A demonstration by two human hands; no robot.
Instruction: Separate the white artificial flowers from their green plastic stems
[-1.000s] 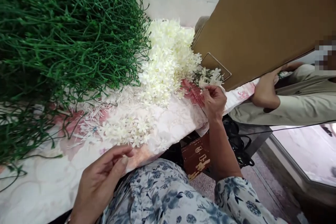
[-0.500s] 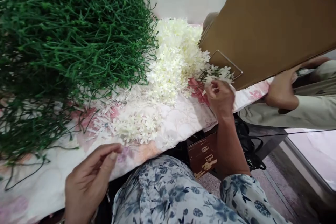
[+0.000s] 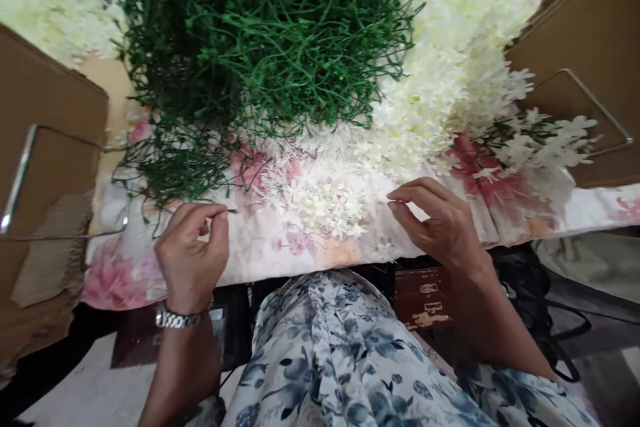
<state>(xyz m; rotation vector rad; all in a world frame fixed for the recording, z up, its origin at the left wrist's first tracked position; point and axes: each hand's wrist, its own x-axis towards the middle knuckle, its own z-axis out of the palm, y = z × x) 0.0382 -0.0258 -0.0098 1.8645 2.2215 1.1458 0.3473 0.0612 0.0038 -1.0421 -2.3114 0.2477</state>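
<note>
Changed since the earlier frame: right hand (image 3: 443,223) is back from the stemmed white sprigs (image 3: 545,140), above the near edge of the cloth-covered table (image 3: 250,250), thumb and forefinger nearly meeting, contents impossible to tell; left hand (image 3: 193,247) is nearer the greenery, thumb and forefinger pinching one green stem (image 3: 232,211). Near edge, centre: loose white blossoms (image 3: 333,203), between the hands. Beyond the left hand: small green tangle (image 3: 185,163). Flanking: left carton (image 3: 55,100), right carton (image 3: 600,47), sprigs beside the latter. Toward the far edge: large green heap (image 3: 300,33), dense blossom pile (image 3: 450,60) at its right.
</note>
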